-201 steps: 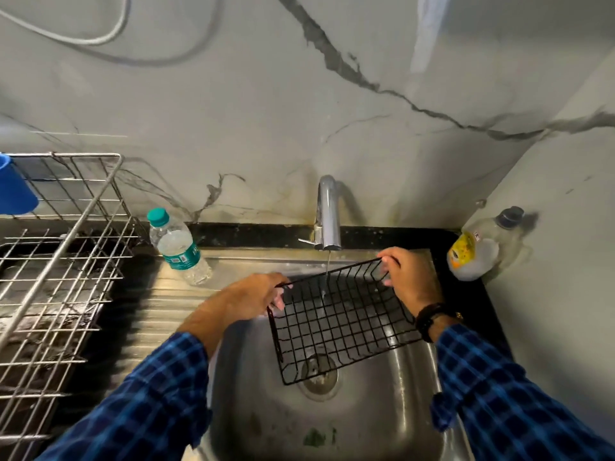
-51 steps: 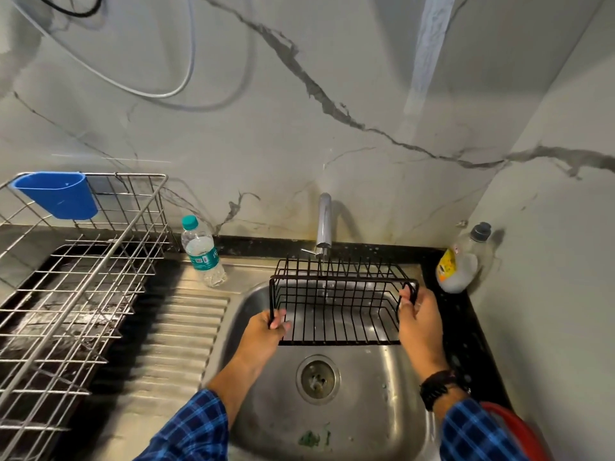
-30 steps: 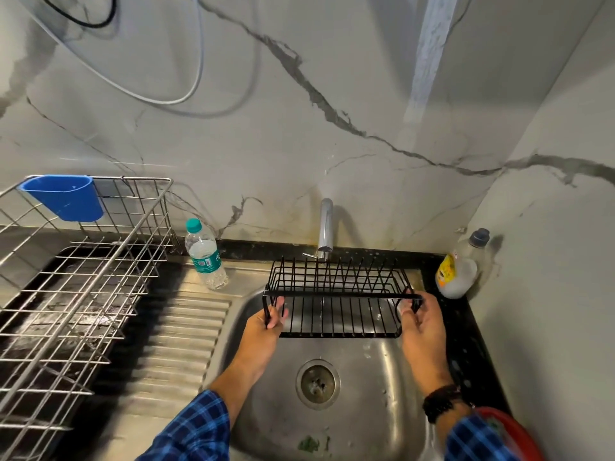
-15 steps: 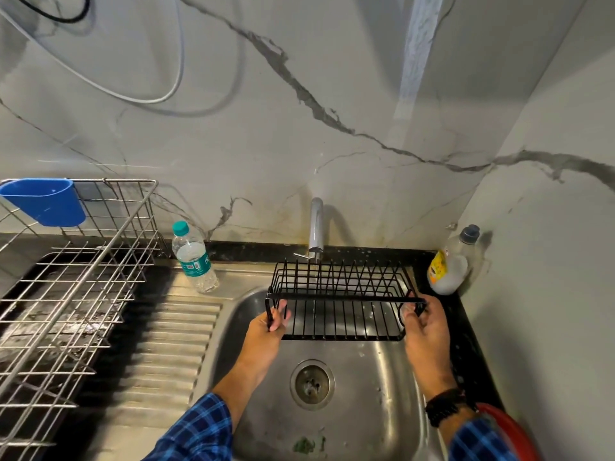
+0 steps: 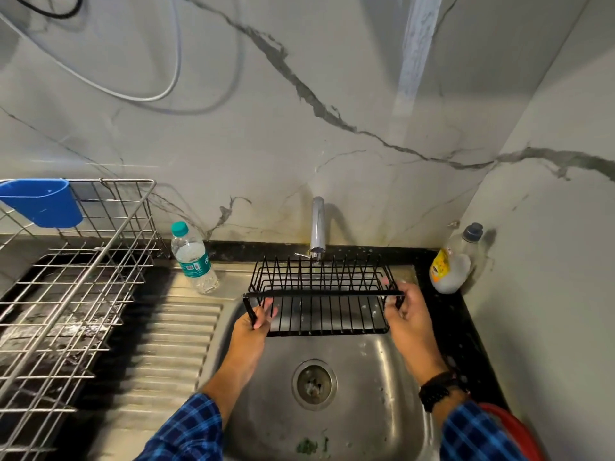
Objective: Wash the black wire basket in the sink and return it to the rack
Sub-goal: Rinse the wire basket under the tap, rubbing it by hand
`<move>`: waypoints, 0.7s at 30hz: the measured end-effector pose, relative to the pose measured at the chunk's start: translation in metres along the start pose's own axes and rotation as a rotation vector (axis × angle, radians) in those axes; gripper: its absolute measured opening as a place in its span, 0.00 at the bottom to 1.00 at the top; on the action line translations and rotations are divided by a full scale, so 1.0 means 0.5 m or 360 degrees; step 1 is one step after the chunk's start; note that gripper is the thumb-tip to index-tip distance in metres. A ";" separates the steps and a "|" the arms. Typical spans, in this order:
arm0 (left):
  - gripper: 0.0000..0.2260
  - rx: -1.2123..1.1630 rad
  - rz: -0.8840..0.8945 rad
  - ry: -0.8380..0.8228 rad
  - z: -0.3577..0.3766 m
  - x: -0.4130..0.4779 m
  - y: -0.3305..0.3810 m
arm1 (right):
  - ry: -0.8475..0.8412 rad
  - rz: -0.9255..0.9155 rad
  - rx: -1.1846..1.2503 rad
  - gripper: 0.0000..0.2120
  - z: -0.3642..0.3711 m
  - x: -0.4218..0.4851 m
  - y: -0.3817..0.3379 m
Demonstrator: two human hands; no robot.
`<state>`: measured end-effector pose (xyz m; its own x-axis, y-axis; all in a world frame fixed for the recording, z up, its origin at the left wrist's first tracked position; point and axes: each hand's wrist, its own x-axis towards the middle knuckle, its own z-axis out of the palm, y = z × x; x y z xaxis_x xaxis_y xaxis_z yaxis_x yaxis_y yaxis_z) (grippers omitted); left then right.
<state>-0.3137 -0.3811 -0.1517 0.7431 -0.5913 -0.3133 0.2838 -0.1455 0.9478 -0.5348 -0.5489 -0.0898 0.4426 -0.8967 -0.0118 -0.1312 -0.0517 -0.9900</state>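
The black wire basket (image 5: pixel 321 296) hangs over the steel sink (image 5: pixel 376 377), right below the tap (image 5: pixel 317 227). It is tipped so its open side faces me. My left hand (image 5: pixel 254 327) grips its left end, fingers curled round the wire. At the other end my right hand (image 5: pixel 407 316) holds the rim. The metal dish rack (image 5: pixel 66 294) stands on the left of the counter. I cannot tell whether water runs from the tap.
A blue plastic cup (image 5: pixel 41 202) hangs on the rack's back rim. A water bottle (image 5: pixel 193 257) stands on the ribbed drainboard (image 5: pixel 173 354). A soap bottle (image 5: pixel 454 261) sits in the right corner. A red hose (image 5: pixel 509 430) lies at the lower right.
The basket has been turned from flat under the stream to tipped toward me and raised slightly. Both hands kept their grip on its ends.
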 end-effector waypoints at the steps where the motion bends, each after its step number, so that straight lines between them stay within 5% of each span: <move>1: 0.23 -0.0007 0.0004 -0.0009 -0.003 -0.001 0.003 | -0.0079 0.0034 -0.0009 0.21 0.001 0.005 -0.002; 4: 0.16 0.0127 0.0020 -0.0070 -0.009 -0.011 0.024 | -0.0226 0.0117 0.0033 0.21 0.003 0.026 -0.014; 9: 0.11 0.0702 0.0042 -0.0195 -0.001 -0.016 0.049 | -0.0015 0.0113 0.0298 0.14 0.019 0.051 -0.004; 16: 0.15 0.0032 -0.0276 -0.0222 0.003 -0.013 0.101 | 0.0154 0.0006 0.0101 0.15 0.027 0.085 -0.012; 19: 0.14 0.0166 -0.0230 -0.0244 0.010 -0.003 0.103 | 0.0098 0.0030 -0.0196 0.16 0.036 0.120 -0.015; 21: 0.09 0.0377 -0.0174 -0.0265 0.006 0.003 0.101 | 0.0052 0.0052 -0.0393 0.08 0.041 0.136 -0.021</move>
<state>-0.2998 -0.3918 -0.1040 0.6008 -0.6811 -0.4185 0.1929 -0.3844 0.9028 -0.4852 -0.6005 -0.0832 0.4065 -0.9130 -0.0346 -0.3593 -0.1249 -0.9248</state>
